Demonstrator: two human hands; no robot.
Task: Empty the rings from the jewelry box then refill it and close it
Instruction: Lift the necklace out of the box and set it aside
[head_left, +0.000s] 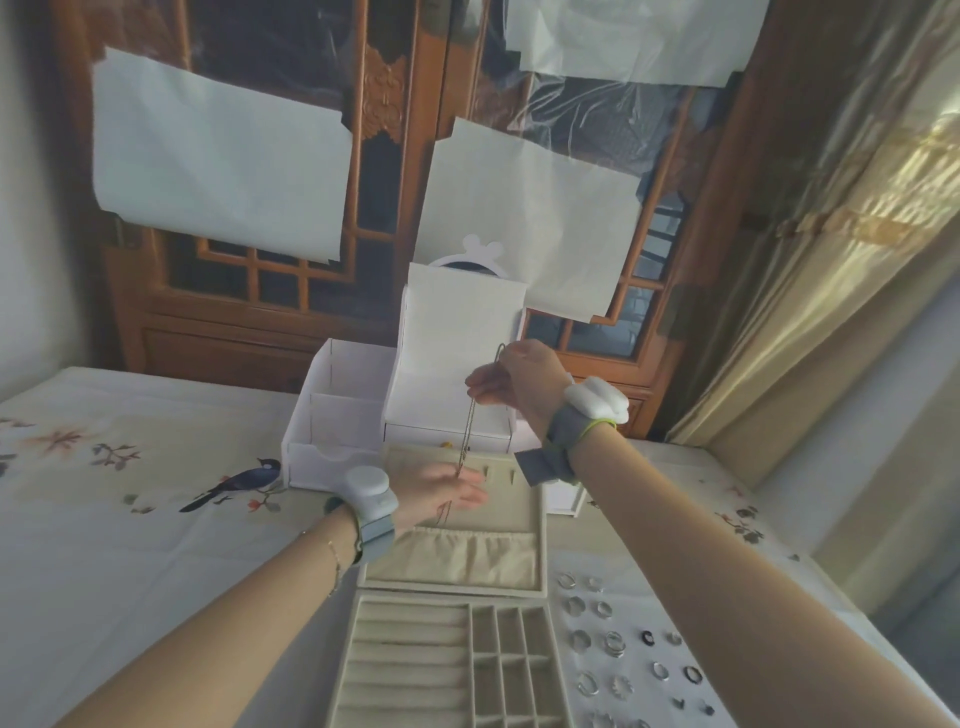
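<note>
The beige velvet-lined jewelry box (457, 639) lies open on the table in front of the person, its base nearest the camera and its lid laid back flat beyond it. The base's ring-roll rows (408, 660) on the left look bare, and so do the small square compartments (511, 660) on the right. The rings (631, 652), a scatter of small silver and dark bands, lie in loose rows on the white floral tablecloth (130, 519) just to the right of the box.

So the emptying looks done or nearly done, and the step in hand concerns a thin metal chain necklace (470, 421). The right hand (519, 382) is raised above the lid, its fingertips pinched on the top of the chain, which hangs straight down. The left hand (441, 491) is low over the lid, palm turned up and fingers loosely extended, with the chain's lower end meeting the fingers; whether it grips the chain or only steadies it I cannot tell.

The lid carries small hooks (498, 474) near its far edge and a gathered fabric pocket (462, 556) below them. Whether the chain is going onto a hook or coming off cannot be told; either way the next move calls for fine control of the loop at the top and a guiding touch below so the chain does not tangle.

Behind the box stands a white desktop organiser (363, 410) with open compartments and a raised lid, before a carved wooden screen (249, 280).
</note>
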